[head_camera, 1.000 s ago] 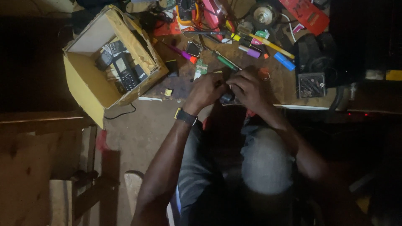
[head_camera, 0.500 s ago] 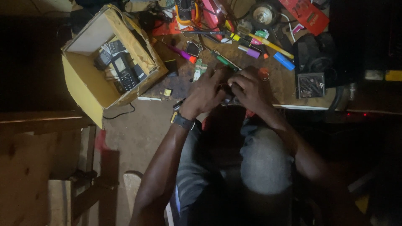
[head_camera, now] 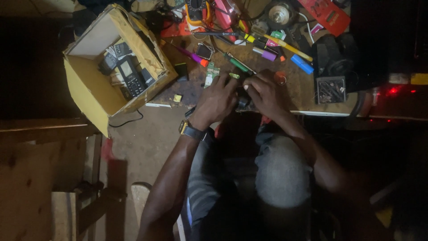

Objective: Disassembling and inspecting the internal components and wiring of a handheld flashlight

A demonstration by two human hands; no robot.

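Dimly lit — cluttered workbench [head_camera: 187,91] | both hands' fingers [head_camera: 223,85] grip small dark device [head_camera: 243,101] — dirt floor [head_camera: 147,147]

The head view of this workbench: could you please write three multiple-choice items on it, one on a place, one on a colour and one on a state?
1. Where is the yellow box?
A. To the left of both hands, at the bench's end
B. On the person's lap
C. To the right of the hands

2. What colour is the handle of the screwdriver just above the hands?
A. White
B. Green
C. Brown

3. How are the left hand and right hand placed?
A. Far apart, flat on the bench
B. Close together around a small dark object
C. Both inside the box

Answers: 1 A, the box sits left of the hands with phones in it. 2 B, its handle is green. 3 B, both hands meet over the dark object at the bench edge.
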